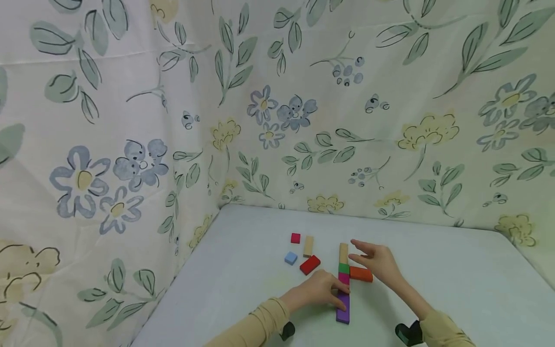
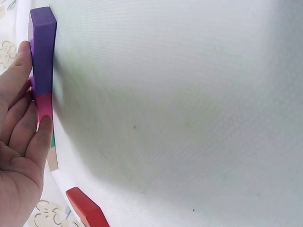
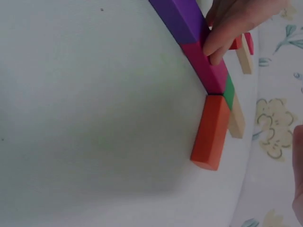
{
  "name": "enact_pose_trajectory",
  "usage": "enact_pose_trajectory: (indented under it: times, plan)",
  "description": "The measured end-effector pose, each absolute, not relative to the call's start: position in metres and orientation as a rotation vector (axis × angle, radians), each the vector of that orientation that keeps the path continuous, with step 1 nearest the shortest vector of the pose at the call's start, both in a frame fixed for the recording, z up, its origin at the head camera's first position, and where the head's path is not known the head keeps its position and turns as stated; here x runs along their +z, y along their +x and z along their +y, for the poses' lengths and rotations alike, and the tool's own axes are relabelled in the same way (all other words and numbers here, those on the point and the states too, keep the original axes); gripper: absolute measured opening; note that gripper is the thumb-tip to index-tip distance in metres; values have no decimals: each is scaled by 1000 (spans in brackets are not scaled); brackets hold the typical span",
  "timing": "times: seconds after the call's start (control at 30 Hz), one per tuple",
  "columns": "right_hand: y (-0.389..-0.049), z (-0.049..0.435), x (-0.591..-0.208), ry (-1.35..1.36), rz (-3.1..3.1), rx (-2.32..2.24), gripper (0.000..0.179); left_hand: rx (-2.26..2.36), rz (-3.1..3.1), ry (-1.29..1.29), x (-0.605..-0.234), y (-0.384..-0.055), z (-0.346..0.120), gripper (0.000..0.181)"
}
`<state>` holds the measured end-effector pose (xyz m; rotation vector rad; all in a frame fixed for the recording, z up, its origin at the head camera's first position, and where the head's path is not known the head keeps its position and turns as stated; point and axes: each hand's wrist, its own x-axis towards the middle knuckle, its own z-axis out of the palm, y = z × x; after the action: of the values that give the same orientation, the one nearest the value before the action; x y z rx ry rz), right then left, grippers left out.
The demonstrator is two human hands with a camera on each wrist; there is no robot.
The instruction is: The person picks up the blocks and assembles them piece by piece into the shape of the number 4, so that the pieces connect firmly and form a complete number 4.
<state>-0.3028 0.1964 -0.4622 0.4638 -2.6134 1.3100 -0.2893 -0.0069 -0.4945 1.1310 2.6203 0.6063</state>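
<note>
A straight row of blocks lies on the white table: a purple block [image 1: 343, 315], a pink block [image 3: 203, 68], a green block [image 1: 344, 268] and a tan block [image 1: 343, 252]. Across the purple and pink blocks rests my left hand [image 1: 318, 289], its thumb at the purple one and other fingertips on the pink one. An orange block [image 3: 211, 132] sits crosswise at the row's right side, by the green and pink blocks. My right hand [image 1: 378, 260] hovers right of the tan block, fingers extended and parted, holding nothing; only its edge shows in the right wrist view.
Left of the row lie a red block [image 1: 310, 265], a light blue block [image 1: 291, 258], another tan block [image 1: 308, 246] and a small red cube [image 1: 295, 238]. A floral cloth [image 1: 329, 96] hangs behind and to the left of the table [image 1: 243, 241].
</note>
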Motion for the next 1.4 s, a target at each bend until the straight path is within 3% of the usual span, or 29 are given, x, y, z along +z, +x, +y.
enact_pose_trajectory:
  times: [0.57, 1.4]
  plan:
    - [-287, 192, -509, 381, -2725, 1221, 42, 627, 2619, 1129, -498, -293, -8, 39]
    - [-283, 182, -529, 386, -2674, 1116, 34, 594, 2645, 1198, -502, -295, -6, 40]
